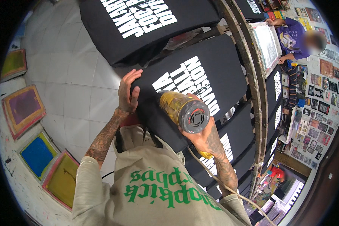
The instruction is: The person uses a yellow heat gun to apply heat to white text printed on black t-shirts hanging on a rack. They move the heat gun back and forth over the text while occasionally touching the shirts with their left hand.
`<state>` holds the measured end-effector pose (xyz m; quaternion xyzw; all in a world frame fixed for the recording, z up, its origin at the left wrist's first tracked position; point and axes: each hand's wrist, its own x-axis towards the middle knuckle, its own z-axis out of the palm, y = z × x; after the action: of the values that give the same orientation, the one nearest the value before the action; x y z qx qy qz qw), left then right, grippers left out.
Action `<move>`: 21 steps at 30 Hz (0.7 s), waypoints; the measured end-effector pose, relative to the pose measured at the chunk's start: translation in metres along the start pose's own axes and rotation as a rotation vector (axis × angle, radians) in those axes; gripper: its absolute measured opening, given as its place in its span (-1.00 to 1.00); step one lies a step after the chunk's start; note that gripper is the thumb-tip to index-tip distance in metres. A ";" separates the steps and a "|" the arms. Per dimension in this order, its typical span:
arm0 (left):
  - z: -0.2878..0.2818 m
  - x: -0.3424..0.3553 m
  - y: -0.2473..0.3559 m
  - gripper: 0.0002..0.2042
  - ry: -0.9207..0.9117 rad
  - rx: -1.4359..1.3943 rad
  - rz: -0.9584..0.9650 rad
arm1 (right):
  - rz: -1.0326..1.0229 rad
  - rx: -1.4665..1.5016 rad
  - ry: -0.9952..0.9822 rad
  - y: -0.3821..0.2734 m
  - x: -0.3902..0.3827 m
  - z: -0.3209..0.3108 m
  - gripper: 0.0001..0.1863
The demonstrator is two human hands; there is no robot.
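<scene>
My right hand (pixel 203 138) is wrapped round a yellow and dark heat gun (pixel 171 105). Its round, vented rear end faces up toward me, and its nozzle is hidden. The gun is above a black shirt (pixel 224 60) stretched flat on a board, covering part of the shirt's large white lettering (pixel 204 90). At the left edge of this shirt, my left hand (pixel 129 90) is open, fingers extended and thumb apart, holding nothing. Whether its fingertips touch the cloth I cannot tell. A pale cord (pixel 224 184) runs below my right forearm toward the lower right.
More black printed shirts lie on boards, one (pixel 147 41) beyond and others nearer me. A long rail (pixel 254 86) runs along their right. Past it, a person in purple (pixel 293 37) holds a framed screen (pixel 266 45). Coloured screen frames (pixel 37 155) lean along the left wall.
</scene>
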<state>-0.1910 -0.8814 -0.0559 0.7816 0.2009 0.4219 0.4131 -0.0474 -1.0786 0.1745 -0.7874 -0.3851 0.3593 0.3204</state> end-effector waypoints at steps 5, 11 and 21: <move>-0.006 0.009 -0.008 -0.64 0.067 -0.160 -0.150 | 0.009 -0.047 -0.034 -0.011 0.002 0.001 -0.05; 0.008 0.014 -0.010 -0.58 0.123 -0.230 -0.367 | 0.062 -0.013 -0.016 -0.015 0.000 0.002 -0.07; 0.003 0.002 -0.004 -0.59 0.126 0.028 -0.225 | 0.152 -0.028 0.062 -0.010 0.004 -0.005 -0.16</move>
<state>-0.1871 -0.8791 -0.0588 0.7316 0.3189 0.4184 0.4336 -0.0455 -1.0714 0.1833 -0.8294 -0.3192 0.3527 0.2928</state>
